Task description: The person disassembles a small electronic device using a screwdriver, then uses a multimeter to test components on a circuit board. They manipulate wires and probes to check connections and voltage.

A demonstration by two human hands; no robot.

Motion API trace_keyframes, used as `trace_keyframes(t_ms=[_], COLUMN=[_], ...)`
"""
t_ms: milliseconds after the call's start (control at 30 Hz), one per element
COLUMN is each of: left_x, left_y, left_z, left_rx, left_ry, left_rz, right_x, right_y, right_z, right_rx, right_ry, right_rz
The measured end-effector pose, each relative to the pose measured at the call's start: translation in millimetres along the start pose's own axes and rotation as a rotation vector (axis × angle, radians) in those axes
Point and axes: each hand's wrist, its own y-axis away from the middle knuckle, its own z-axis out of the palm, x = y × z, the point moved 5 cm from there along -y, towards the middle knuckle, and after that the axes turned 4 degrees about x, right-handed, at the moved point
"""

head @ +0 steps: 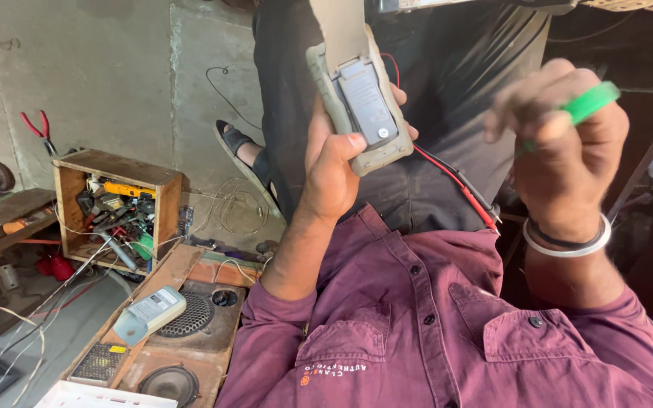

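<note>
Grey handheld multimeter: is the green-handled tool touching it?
Apart: head view shows a gap between grey handheld multimeter and green-handled tool in right hand.

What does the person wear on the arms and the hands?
Both arms have maroon shirt sleeves, pushed up the forearms. The right hand has a pale silvery bangle and a thin dark band at the wrist. The left hand shows no jewellery.

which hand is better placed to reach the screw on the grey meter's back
Right: the right hand holds the green-handled tool, clear of the grey handheld meter, which the left hand grips.
</note>
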Motion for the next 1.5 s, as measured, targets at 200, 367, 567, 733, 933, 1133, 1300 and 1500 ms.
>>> trace_keyframes(t_ms=[200, 367, 567, 733, 933, 1133, 1300, 1500], left_x=[-6, -16, -31, -41, -49, -58, -58, -56], left_y=[0, 0, 9, 31, 54, 56, 47, 44], left_z=[-2, -9, -30, -48, -55, -59, -57, -50], left_rx=[0.028, 0.071, 0.195, 0.167, 0.133, 0.126, 0.115, 0.092], left_ry=[-0.026, -0.056, -0.054, -0.289, -0.359, -0.362, -0.348, -0.303], left_rz=[-0.001, 0.01, -0.02, 0.003, -0.055, -0.104, -0.115, -0.137], right_x=[-4, 8, 30, 39, 60, 67, 67, 74], right_y=[-10, -42, -48, -17, 16, 26, 22, 31], right_z=[32, 44, 58, 58, 52, 40, 30, 21], right_rx=[-0.339, -0.355, -0.561, -0.53, -0.595, -0.636, -0.576, -0.471], right_ry=[0.817, 0.915, 0.979, 1.052, 1.081, 1.034, 0.931, 0.661], right_rz=[-0.24, -0.338, -0.334, -0.407, -0.406, -0.515, -0.435, -0.168])
